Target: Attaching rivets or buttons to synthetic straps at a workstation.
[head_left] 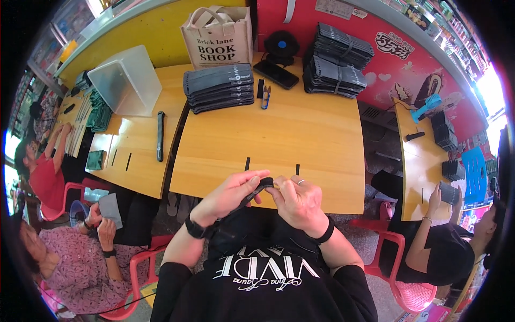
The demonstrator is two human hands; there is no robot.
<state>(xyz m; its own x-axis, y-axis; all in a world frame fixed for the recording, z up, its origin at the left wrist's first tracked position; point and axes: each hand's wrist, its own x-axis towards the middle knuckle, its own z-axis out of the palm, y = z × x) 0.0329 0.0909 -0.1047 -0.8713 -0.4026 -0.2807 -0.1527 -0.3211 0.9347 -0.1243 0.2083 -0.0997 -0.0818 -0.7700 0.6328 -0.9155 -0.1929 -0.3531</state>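
Close to my body at the table's near edge, both hands meet on a narrow black fabric piece (263, 185), folded or rolled. My left hand (232, 194) grips it between thumb and fingers, with part of it hanging below the palm. Curled at the other end, my right hand (300, 203) pinches it, and the fingers hide that end. Just beyond my hands, a short black strip (247, 163) and another short black strip (298, 169) lie on the tabletop (268, 137). Its exact kind I cannot make out.
A stack of dark grey fabric pouches (219, 90), tied bundles (335, 75), thread snips (265, 97), a phone (276, 74), a black fan (281, 44) and a canvas bag (217, 40) stand at the back. A clear bin (131, 80) sits left. Co-workers sit on both sides.
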